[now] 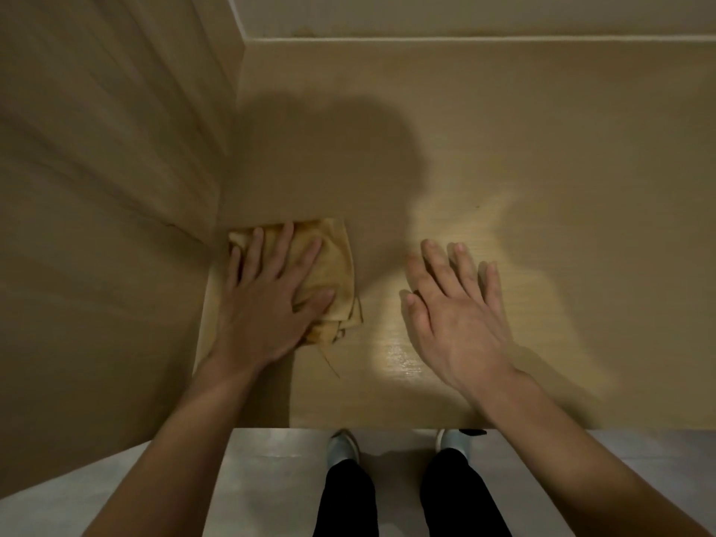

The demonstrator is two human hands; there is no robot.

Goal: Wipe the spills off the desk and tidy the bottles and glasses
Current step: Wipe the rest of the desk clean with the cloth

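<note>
Lying on the desk (503,129) near its left edge, I see a yellow cloth (333,261), folded and crumpled, with brown stains and a loose thread at the near side. It sits right by the wall (108,188). My left hand (267,300) presses flat on it, fingers spread and straight, not gripping. My right hand (457,308) is flat and wide too, fingers straight, holding nothing, over a shiny patch (403,358) of the desk. I cannot tell if it touches.
</note>
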